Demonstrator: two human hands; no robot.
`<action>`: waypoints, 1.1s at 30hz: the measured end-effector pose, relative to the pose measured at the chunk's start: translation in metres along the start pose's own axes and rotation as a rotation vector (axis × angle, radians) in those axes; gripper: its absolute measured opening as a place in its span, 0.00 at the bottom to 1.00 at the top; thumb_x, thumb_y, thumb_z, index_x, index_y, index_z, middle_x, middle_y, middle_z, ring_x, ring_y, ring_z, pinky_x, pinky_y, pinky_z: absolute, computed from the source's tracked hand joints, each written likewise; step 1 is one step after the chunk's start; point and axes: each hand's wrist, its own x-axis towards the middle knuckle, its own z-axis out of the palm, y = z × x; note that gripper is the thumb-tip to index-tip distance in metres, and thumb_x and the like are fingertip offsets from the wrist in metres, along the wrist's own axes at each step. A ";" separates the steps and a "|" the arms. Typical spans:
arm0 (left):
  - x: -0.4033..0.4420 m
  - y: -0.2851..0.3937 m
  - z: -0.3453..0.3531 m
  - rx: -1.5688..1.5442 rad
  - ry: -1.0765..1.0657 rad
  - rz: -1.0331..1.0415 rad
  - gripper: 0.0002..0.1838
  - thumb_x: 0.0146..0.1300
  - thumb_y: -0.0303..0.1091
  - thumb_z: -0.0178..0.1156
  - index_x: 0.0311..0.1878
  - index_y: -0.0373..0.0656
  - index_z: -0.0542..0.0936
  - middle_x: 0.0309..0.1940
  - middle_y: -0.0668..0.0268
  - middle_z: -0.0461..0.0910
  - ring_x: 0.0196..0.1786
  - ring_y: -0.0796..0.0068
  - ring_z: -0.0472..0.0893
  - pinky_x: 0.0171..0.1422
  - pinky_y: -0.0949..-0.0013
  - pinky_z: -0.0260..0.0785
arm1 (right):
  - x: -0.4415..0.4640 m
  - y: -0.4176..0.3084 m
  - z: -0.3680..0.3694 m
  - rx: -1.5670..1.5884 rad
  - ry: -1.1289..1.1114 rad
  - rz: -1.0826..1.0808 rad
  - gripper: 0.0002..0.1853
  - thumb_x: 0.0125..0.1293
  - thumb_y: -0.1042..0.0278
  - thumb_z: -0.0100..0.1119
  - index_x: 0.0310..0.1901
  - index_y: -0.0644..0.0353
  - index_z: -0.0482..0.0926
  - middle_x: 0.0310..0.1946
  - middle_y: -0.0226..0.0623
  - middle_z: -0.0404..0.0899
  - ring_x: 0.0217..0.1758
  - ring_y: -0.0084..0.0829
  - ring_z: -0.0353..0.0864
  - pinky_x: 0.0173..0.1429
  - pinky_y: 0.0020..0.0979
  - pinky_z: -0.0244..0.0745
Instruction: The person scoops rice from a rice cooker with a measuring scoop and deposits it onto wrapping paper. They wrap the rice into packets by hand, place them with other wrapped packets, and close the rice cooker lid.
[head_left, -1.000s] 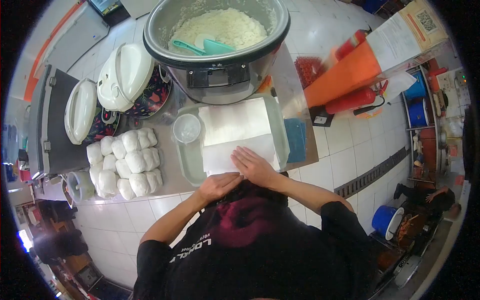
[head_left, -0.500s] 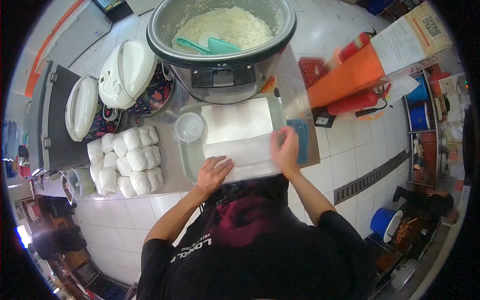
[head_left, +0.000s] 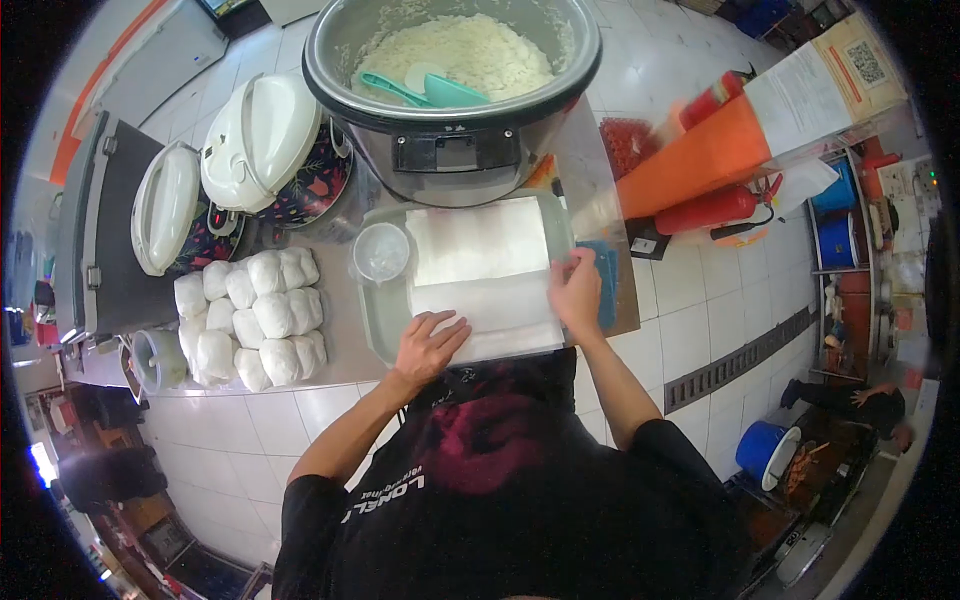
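White paper sheets [head_left: 478, 240] lie in a stack on a pale grey-green tray [head_left: 378, 318] at the counter's front edge. A translucent upper sheet [head_left: 490, 300] covers the nearer half of the stack. My left hand [head_left: 432, 345] rests on the near left part of this sheet, fingers stretched out. At the sheet's right edge is my right hand [head_left: 576, 295], its fingers bent and pressed together on the edge. A clear round plastic cup [head_left: 381, 252] stands at the tray's left side.
Behind the tray stands a large pot of rice [head_left: 460, 60] holding a turquoise scoop [head_left: 440, 92]. White wrapped bundles [head_left: 245, 315] are stacked at left, near two patterned rice cookers [head_left: 265, 150]. A blue cloth [head_left: 606, 280] lies right of the tray; a fire extinguisher [head_left: 705, 208] is beyond.
My right hand, blurred before, is now steadier and slightly lower at the sheet's right edge. My left hand stays on the sheet. The view has shifted slightly.
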 end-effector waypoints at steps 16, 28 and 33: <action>0.000 -0.006 0.003 -0.008 -0.023 0.026 0.18 0.54 0.31 0.60 0.49 0.42 0.85 0.58 0.64 0.82 0.62 0.63 0.80 0.63 0.58 0.73 | -0.060 0.013 0.020 -0.201 -0.239 -1.122 0.16 0.63 0.69 0.59 0.51 0.64 0.82 0.49 0.37 0.80 0.55 0.38 0.78 0.60 0.38 0.75; -0.010 -0.020 0.012 -0.027 -0.025 0.027 0.16 0.58 0.30 0.61 0.50 0.40 0.84 0.52 0.62 0.85 0.57 0.63 0.83 0.60 0.60 0.76 | -0.050 0.035 0.011 -0.255 -0.213 -1.050 0.17 0.60 0.71 0.58 0.51 0.66 0.83 0.49 0.39 0.80 0.54 0.39 0.78 0.60 0.38 0.75; -0.020 -0.029 0.015 -0.042 -0.057 0.000 0.16 0.55 0.29 0.61 0.49 0.41 0.84 0.45 0.65 0.86 0.51 0.64 0.84 0.57 0.60 0.76 | -0.045 0.037 0.011 -0.222 -0.249 -0.984 0.15 0.59 0.71 0.60 0.48 0.62 0.84 0.47 0.36 0.81 0.52 0.37 0.79 0.58 0.37 0.75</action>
